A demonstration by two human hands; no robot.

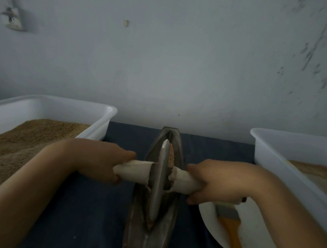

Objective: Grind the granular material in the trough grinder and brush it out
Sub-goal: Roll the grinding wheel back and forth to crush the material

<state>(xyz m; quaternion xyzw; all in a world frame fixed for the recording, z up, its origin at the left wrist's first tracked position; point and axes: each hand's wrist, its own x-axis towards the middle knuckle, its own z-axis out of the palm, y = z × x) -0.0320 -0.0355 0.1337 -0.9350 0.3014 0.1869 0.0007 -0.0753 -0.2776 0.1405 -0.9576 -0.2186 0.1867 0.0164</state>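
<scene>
A dark boat-shaped trough grinder (169, 236) lies lengthwise on the table in front of me. Its metal grinding wheel (158, 180) stands upright in the groove, with brown granular material (171, 154) caked on its right face and along the trough. A pale axle handle runs through the wheel. My left hand (102, 161) grips the left end of the handle (135, 171). My right hand (218, 180) grips the right end (184, 181). A brush (229, 224) with an orange handle lies on a white plate (208, 219) to the right of the grinder.
A white tub (94, 120) at the left holds brown granular material (25, 141). Another white tub (282, 154) at the right holds paler powder (319, 173). A dark blue cloth (89, 214) covers the table. A grey wall stands close behind.
</scene>
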